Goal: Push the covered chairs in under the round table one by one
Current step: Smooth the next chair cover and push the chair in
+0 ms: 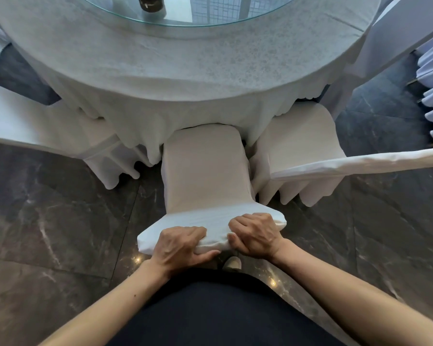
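Head view lets us look down over the back of a covered chair (205,171), dressed in a smooth, stretchy white slipcover that follows a rounded rectangular seat and flares out at the padded top rail. Both of the person's hands sit on that rail. The left hand (183,245) curls over it, fingers on the far side and thumb tucked beneath the near edge. The right hand (255,233) clamps it the same way, bunching the fabric into soft creases between the two grips. Only the far edge of the seat reaches beneath the hanging hem; most of the seat lies out on the near side.

We see the round table (185,71) under a white cloth with a fine speckled weave, its skirt dropping in scalloped folds. On top rests a circular glass turntable (210,22) with a greenish rim, carrying a dark cylindrical jar (151,3). The floor (48,208) is glossy dark stone veined in white.

We count three covered chairs along the near edge: the gripped one in the middle, a left chair (35,126) and a right chair (303,146), each partly under the cloth. We count two hands, one table, one turntable and one jar.
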